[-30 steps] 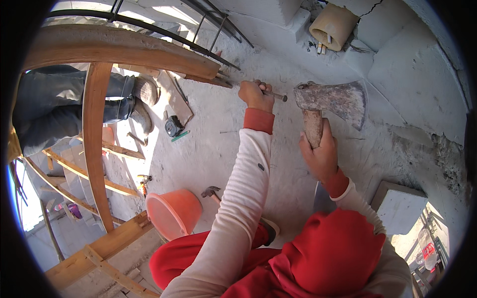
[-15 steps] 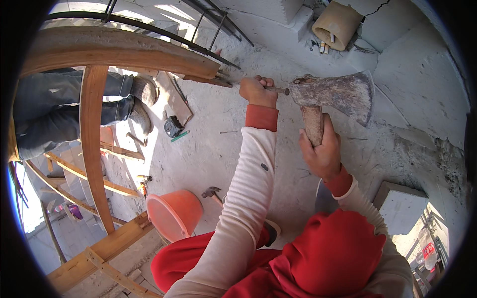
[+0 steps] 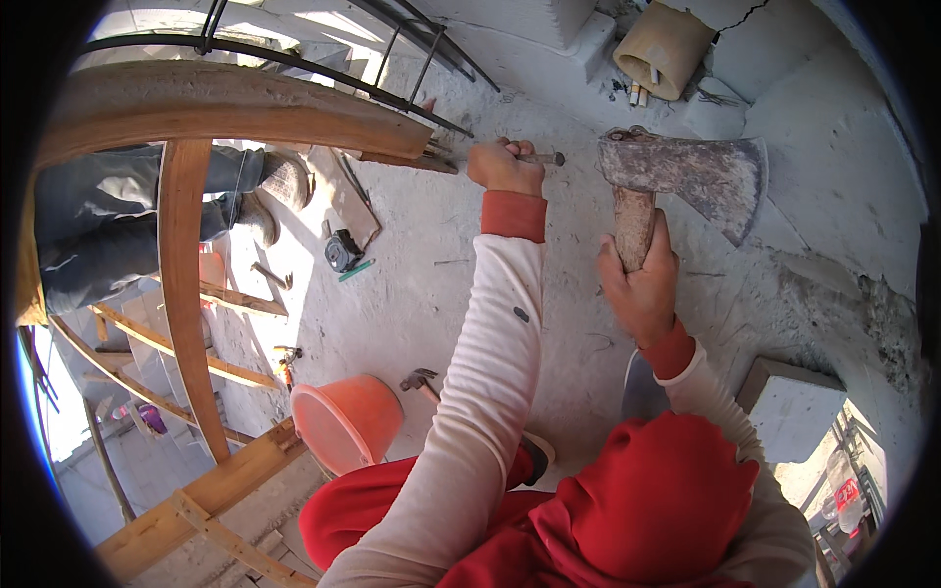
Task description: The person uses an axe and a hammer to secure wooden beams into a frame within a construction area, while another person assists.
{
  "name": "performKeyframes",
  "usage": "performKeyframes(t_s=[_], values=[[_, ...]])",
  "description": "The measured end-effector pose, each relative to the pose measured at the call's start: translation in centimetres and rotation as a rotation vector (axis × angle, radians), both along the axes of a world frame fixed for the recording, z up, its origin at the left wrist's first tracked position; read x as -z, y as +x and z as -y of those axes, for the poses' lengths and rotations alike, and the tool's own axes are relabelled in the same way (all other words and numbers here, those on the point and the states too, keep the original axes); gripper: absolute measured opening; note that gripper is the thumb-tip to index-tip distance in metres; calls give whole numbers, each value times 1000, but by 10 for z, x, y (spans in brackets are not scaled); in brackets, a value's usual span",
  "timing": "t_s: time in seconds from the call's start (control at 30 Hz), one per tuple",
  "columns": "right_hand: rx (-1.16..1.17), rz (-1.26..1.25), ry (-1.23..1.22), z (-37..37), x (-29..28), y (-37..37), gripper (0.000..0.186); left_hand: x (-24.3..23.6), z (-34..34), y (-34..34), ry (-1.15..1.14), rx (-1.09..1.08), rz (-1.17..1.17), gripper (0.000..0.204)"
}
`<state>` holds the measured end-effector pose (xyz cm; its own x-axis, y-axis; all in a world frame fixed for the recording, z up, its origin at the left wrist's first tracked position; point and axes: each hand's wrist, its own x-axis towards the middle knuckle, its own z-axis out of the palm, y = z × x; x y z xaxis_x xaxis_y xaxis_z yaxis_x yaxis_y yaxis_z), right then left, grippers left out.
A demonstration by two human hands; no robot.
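Observation:
My left hand (image 3: 505,168) is closed round a short metal rod (image 3: 542,158) with a wide, flattened end that sticks out to the right. It is close to the splintered end of a thick timber beam (image 3: 265,108); my fingers hide the rod's other end. My right hand (image 3: 642,272) grips an axe (image 3: 686,176) by its wooden handle, just below the worn, whitish-stained head. The axe's blade points right, and its blunt back faces the rod across a gap.
On the concrete floor lie a tape measure (image 3: 342,251), a green pencil (image 3: 357,269) and a claw hammer (image 3: 420,381). An orange bucket (image 3: 345,416) is beside my knee. Another person's legs (image 3: 127,211) show behind a wooden upright (image 3: 183,294). A clay-coloured pipe (image 3: 664,49) is by the wall.
The axe has swung right, away from the rod's flattened end, widening the gap between them. My left hand has shifted slightly left with the rod.

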<state>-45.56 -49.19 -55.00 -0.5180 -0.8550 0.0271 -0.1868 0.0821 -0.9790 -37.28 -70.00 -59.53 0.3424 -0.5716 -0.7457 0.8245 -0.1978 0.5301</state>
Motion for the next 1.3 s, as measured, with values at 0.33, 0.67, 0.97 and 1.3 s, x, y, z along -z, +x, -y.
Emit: performKeyframes(t_s=[0.33,0.67,0.97,1.3], values=[[-62,-112,63,-1,18,-3,30,2,-8,-9,37,66,64,10],[-34,-61,168,-19,37,7,27,8,-14,-10,25,119,103,13],[-17,-16,175,-22,42,10,29,13,-14,-12,20,119,94,12],[-98,-106,249,-19,48,12,34,20,-15,-10,44,161,162,18]])
